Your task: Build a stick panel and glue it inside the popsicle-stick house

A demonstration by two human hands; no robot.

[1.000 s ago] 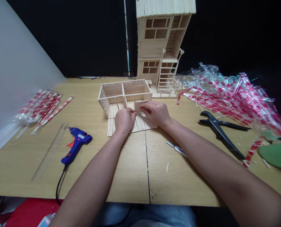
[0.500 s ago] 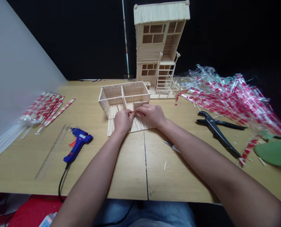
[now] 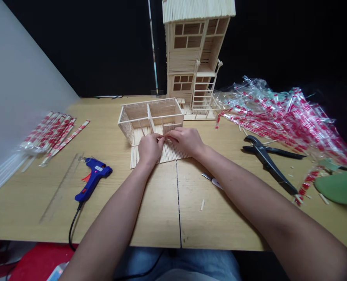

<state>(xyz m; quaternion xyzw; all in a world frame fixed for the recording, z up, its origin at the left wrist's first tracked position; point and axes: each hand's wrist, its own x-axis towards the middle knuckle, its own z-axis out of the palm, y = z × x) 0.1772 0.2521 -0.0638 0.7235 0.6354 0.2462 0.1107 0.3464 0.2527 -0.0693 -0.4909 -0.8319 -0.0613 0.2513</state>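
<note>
In the head view, the right hand (image 3: 188, 140) has moved in toward the left hand (image 3: 149, 149) since the earliest frame, closing the gap between their fingertips. The two now meet, or very nearly meet, at the front of the open-topped stick box (image 3: 126, 130), above its slatted floor (image 3: 169, 153). The left hand is almost closed, thumb and forefinger pinched together; the right is curled, its thumb and fingertips drawn together too. Whether a small piece sits between the fingers of either hand cannot be made out.

The box lies near the middle of the table (image 3: 150, 226), its floor reaching out in front under the hands. Just behind it, to the right, stands a tall stick house (image 3: 186, 54) with a ladder (image 3: 203, 93). On the left of the table are a blue glue gun (image 3: 92, 179), a clear ruler (image 3: 59, 189), a bundle of red-and-white wrapped sticks (image 3: 49, 132) and some white rods (image 3: 5, 173). To the right are a heap of plastic wrappers (image 3: 284, 121), black cutters (image 3: 264, 158) and a green object (image 3: 339, 187). A small blade-like tool (image 3: 212, 180) rests partly behind the right forearm, with a short loose stick (image 3: 202, 205) nearer the front edge
</note>
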